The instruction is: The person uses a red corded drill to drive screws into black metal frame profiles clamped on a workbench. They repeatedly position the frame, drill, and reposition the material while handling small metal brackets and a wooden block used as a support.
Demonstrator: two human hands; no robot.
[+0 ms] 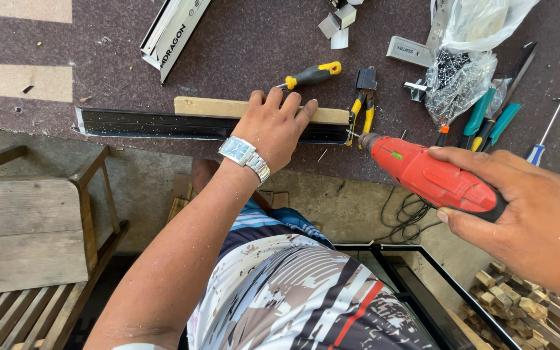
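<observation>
My left hand (273, 126), with a silver wristwatch, presses flat on a black metal profile (163, 124) and the wooden strip (218, 107) behind it, at the near edge of the dark workbench (254, 45). My right hand (520, 207) grips a red power drill (432, 175). The drill's nose points left, close to the right end of the black profile. Its bit is too small to make out.
Behind my left hand lie a yellow-and-black screwdriver (312, 74) and yellow-handled pliers (362, 107). A plastic bag of screws (458, 81), teal-handled tools (487, 120), a blue screwdriver (542, 139) and a white metal profile (173, 26) sit farther back. A wooden bench (27, 240) stands lower left.
</observation>
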